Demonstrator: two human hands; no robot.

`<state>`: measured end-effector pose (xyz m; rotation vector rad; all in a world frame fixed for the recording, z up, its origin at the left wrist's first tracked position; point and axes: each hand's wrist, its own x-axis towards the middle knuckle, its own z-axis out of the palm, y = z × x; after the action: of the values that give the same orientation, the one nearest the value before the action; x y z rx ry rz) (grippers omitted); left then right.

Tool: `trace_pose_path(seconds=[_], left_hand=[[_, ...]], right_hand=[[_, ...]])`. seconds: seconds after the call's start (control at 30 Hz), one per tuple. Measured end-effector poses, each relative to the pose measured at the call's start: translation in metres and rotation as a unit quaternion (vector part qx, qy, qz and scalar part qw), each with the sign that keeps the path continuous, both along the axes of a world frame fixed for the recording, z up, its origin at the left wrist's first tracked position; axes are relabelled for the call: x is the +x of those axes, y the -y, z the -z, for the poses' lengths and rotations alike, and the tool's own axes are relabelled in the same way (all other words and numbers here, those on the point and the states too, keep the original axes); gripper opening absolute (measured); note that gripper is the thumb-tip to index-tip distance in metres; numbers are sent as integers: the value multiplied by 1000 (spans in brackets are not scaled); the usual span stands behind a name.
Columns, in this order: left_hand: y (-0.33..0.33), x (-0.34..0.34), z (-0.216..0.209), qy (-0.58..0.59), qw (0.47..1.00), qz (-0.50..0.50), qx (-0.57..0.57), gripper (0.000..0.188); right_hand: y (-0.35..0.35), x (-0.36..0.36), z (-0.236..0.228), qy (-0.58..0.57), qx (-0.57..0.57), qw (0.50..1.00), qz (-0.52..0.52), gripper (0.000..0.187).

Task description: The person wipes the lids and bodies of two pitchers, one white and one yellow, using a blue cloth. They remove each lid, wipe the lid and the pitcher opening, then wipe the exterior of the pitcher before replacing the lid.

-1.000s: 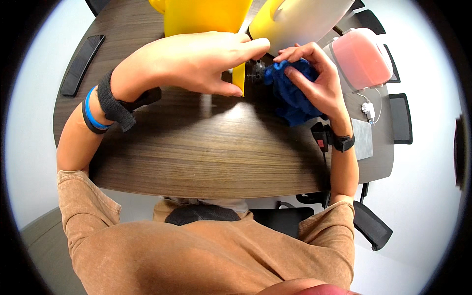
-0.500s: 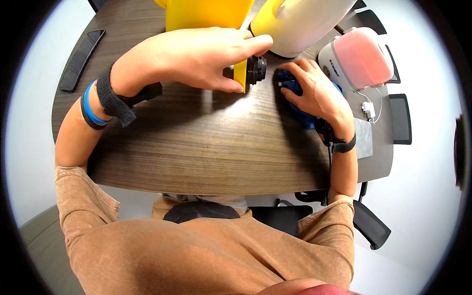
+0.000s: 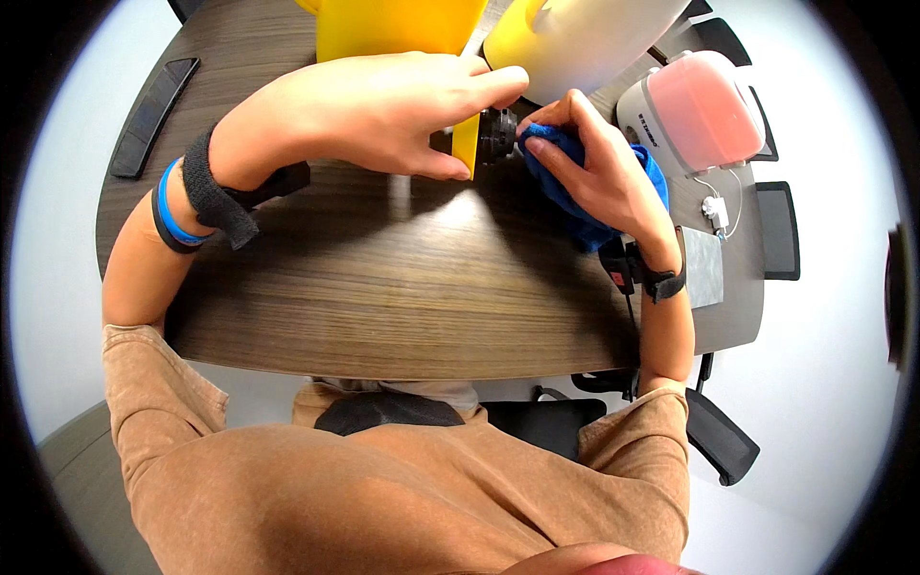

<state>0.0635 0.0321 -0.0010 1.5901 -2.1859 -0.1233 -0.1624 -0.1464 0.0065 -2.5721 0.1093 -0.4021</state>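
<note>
My left hand (image 3: 383,110) grips the lower edge of a yellow machine (image 3: 402,27) standing on the wooden table (image 3: 383,287), with the thumb under a yellow panel (image 3: 466,144). My right hand (image 3: 599,177) is closed on a blue cloth (image 3: 575,206) and presses it against a small dark round knob (image 3: 498,134) on the machine's side. A white and yellow curved cover (image 3: 585,38) rises just behind the knob. Part of the cloth is hidden under my palm.
A white appliance with a pink translucent lid (image 3: 695,110) stands at the right of the table, with a white cable (image 3: 717,206) and a grey pad (image 3: 702,268) beside it. Black office chairs (image 3: 776,230) ring the table. A dark flat bar (image 3: 153,115) lies at the far left.
My right hand with the blue cloth has shifted left and up, onto the dark knob. My left hand has stayed on the yellow machine.
</note>
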Motion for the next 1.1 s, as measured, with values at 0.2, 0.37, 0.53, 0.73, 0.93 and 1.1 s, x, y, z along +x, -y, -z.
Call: trace_pose_path(seconds=[0.2,0.37,0.53,0.73,0.93,1.1], left_hand=[[0,0,0,1,1000,15,-7,67],[-1,1,0,-2,1000,6,-7,66],[-2,-1,-2,-6,1000,-6,-2,65],[1,1,0,-17,1000,-4,11,66],[0,-3,-4,-12,1000,4,10,67],[1,-5,0,-7,1000,4,11,67]], right_hand=[[-3,4,5,-15,-49,999,16,25],[3,6,5,30,-32,998,-37,24],[6,0,-5,-14,-41,997,-62,27],[11,0,-4,-35,-19,998,-58,24],[9,6,12,14,100,995,8,23],[8,3,6,-29,33,999,17,24]])
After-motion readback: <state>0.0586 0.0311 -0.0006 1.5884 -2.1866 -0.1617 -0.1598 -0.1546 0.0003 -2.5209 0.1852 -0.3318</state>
